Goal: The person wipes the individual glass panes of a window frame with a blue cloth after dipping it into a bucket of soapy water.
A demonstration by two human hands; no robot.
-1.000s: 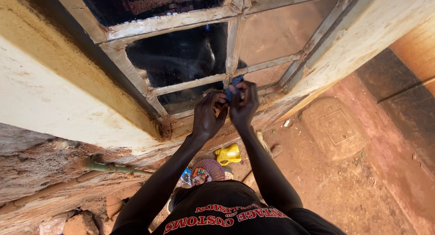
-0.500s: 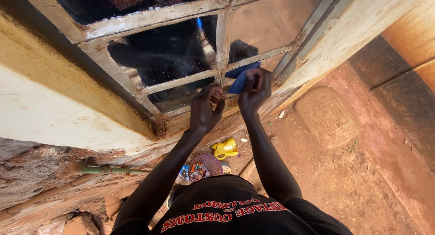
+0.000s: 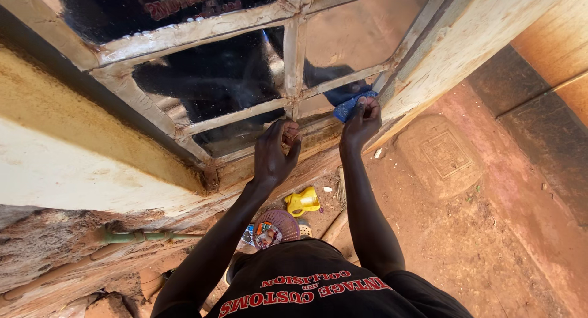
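Rightward along the bottom pane has gone the blue cloth (image 3: 348,106), now close against the window frame (image 3: 422,54) with little room left. Left hand (image 3: 274,152) rests curled on the sill, grasping nothing visible. Right hand (image 3: 361,119) pinches the cloth, whose length follows the lower bar.

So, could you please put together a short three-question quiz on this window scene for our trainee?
1. True or false: the right hand presses a blue cloth against the window frame.
2. What colour is the small watering can on the ground?
3. Where is the left hand: A) by the bottom rail of the frame, B) on the green pipe?

Key: 1 true; 2 yellow; 3 A.
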